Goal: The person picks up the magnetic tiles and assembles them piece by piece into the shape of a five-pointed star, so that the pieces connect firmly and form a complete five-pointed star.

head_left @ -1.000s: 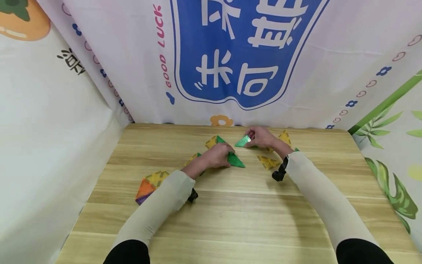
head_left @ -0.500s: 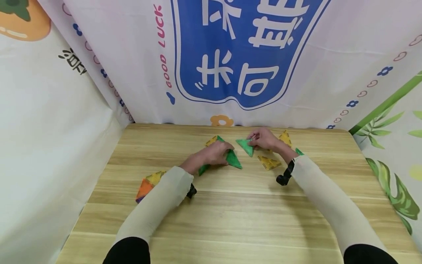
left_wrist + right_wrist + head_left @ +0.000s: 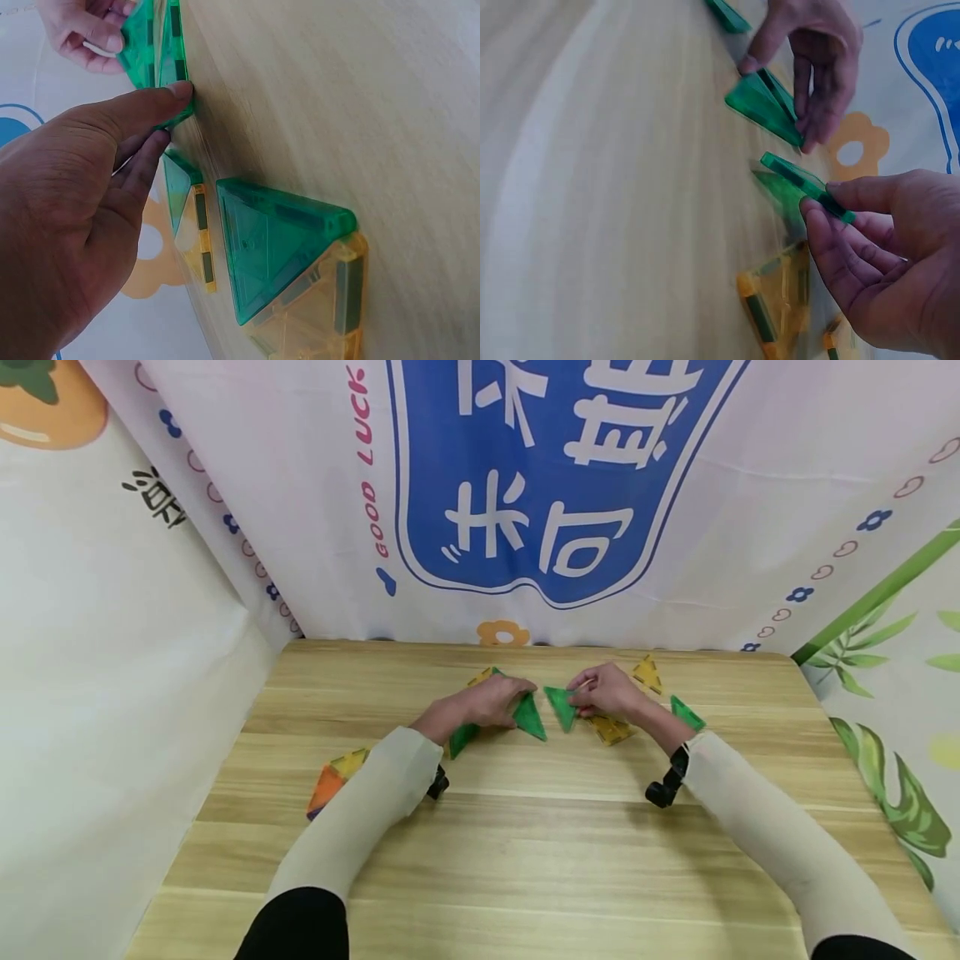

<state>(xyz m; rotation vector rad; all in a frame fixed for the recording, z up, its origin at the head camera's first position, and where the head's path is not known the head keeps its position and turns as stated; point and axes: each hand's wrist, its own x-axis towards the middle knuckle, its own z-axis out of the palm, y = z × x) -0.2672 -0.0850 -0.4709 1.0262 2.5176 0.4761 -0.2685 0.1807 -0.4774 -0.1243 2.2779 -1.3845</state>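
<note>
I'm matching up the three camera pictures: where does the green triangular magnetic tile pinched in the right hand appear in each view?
Head: just right of centre, the green triangular magnetic tile in the right hand.
Left wrist: top left, the green triangular magnetic tile beyond the left hand.
Right wrist: right of centre, the green triangular magnetic tile, nearly edge-on.
Shared landmark: the orange flower print, partly covered in the left wrist view.

Plain off-white sleeves cover the forearms at seven and four o'clock, with black upper sleeves behind and a black strapped device at each wrist.
</note>
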